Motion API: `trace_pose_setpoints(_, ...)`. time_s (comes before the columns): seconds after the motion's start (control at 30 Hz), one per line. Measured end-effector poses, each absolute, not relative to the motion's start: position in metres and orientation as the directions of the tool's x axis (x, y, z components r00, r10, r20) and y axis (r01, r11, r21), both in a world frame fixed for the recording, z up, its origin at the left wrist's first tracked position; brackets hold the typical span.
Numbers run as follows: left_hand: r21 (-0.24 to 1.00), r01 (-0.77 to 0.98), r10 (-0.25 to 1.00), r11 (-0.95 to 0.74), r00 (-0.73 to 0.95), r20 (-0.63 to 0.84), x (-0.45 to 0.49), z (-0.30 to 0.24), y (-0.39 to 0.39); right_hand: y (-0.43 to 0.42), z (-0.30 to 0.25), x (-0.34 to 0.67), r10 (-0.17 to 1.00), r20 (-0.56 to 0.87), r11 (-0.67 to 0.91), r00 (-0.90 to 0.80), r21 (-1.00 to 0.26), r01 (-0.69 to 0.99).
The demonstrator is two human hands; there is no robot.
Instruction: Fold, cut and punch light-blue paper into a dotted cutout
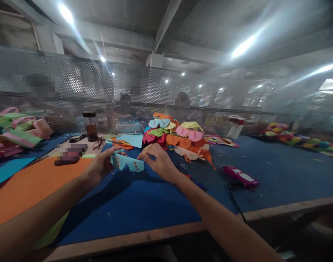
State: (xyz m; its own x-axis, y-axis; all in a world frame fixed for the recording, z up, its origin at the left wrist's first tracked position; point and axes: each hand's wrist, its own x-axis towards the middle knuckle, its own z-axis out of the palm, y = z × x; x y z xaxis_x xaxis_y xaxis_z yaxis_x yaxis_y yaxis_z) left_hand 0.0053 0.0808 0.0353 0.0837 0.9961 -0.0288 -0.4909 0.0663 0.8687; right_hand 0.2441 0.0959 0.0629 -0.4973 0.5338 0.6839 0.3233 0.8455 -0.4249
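Note:
A pair of light blue paper glasses [130, 163] with rows of red dots is held upright just above the blue table. My left hand [99, 165] is closed round its left end, the fingers partly behind the paper. At the right end, the fingertips of my right hand [157, 160] are pinched against the paper's upper corner. Behind my hands rises a pile of finished-looking paper glasses [183, 142] in orange, pink, yellow and blue, each dotted red. Small coloured pieces by my right wrist are too blurred to name.
Orange paper sheets [46, 185] lie at the left, with a phone [71, 153] and a dark-lidded bottle [91, 127] behind. A purple device [240, 177] with a cord lies right. Paper strips [21, 131] are heaped far left. A perforated metal screen [87, 83] stands behind the table.

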Motion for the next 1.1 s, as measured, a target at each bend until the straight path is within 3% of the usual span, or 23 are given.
trace_pose_setpoints(0.13, 0.873, -0.484, 0.997, 0.062, 0.064, -0.035, 0.006, 0.037, 0.081, 0.100, 0.057, 0.243, 0.493, 0.674, 0.867, -0.549, -0.336, 0.367)
trace_pose_setpoints(0.3, 0.883, -0.467, 0.996, 0.041, 0.090, 0.002, 0.008, 0.039, 0.079, 0.104, 0.056, 0.245, 0.522, 0.642, 0.839, -0.561, -0.268, 0.474)
trace_pose_setpoints(0.5, 0.861, -0.508, 0.993, 0.004, 0.102, 0.055, 0.005, 0.038, 0.083, 0.112, 0.082, 0.261, 0.509, 0.688, 0.801, -0.517, -0.159, 0.577)
trace_pose_setpoints(0.67, 0.937, -0.348, 0.998, -0.033, -0.057, 0.014, 0.003, 0.028, 0.091, 0.132, 0.126, 0.295, 0.507, 0.734, 0.720, -0.452, -0.073, 0.690)
trace_pose_setpoints(0.73, 0.949, -0.307, 0.994, -0.069, -0.100, 0.040, 0.003, 0.021, 0.095, 0.141, 0.147, 0.312, 0.533, 0.738, 0.633, -0.414, -0.023, 0.774)
trace_pose_setpoints(0.83, 0.964, -0.223, 0.982, -0.142, -0.157, 0.108, 0.001, 0.013, 0.100, 0.154, 0.174, 0.336, 0.641, 0.707, 0.383, -0.300, 0.044, 0.923)
trace_pose_setpoints(1.1, 0.941, 0.132, 0.922, -0.312, -0.198, 0.334, -0.001, 0.008, 0.099, 0.201, 0.200, 0.386, 0.734, 0.674, 0.092, -0.077, 0.013, 0.996)
